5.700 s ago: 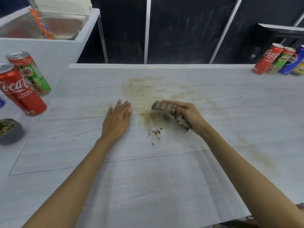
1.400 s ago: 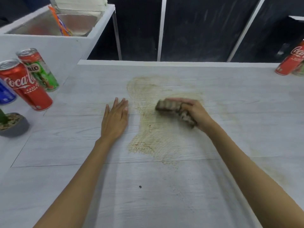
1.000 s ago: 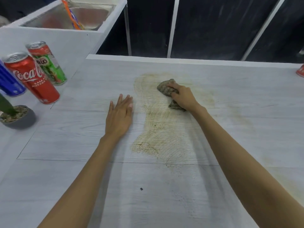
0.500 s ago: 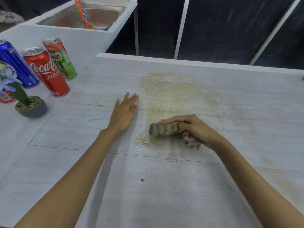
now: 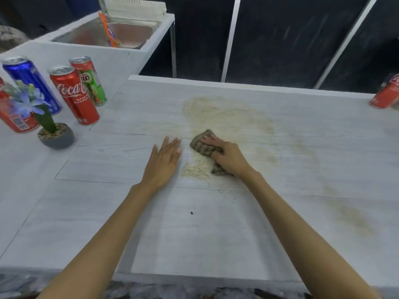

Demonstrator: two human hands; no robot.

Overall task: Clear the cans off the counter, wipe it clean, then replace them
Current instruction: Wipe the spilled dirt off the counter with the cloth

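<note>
My right hand (image 5: 230, 157) presses a brown rag (image 5: 203, 144) flat onto the pale wood-grain counter (image 5: 194, 234), at the left edge of a wide tan smear (image 5: 231, 117). A patch of crumbs (image 5: 193, 172) lies just below the rag. My left hand (image 5: 164, 162) rests palm-down and spread beside the rag, holding nothing. At the far left stand a Coca-Cola can (image 5: 74, 94), a Milo can (image 5: 89, 80), a blue can (image 5: 30, 83) and another red can (image 5: 13, 113). One more red can (image 5: 386, 94) shows at the right edge.
A small grey pot with a blue flower (image 5: 53, 131) stands in front of the left cans. Behind them is a steel sink (image 5: 112, 34) with an orange packet in it. A dark speck (image 5: 191, 213) lies on the counter near me. Dark panels back the counter.
My right hand has swept the rag up from the lower edge of the smear toward my left hand. The view has shifted left, showing more cans and the flower pot. My left hand has stayed put.
</note>
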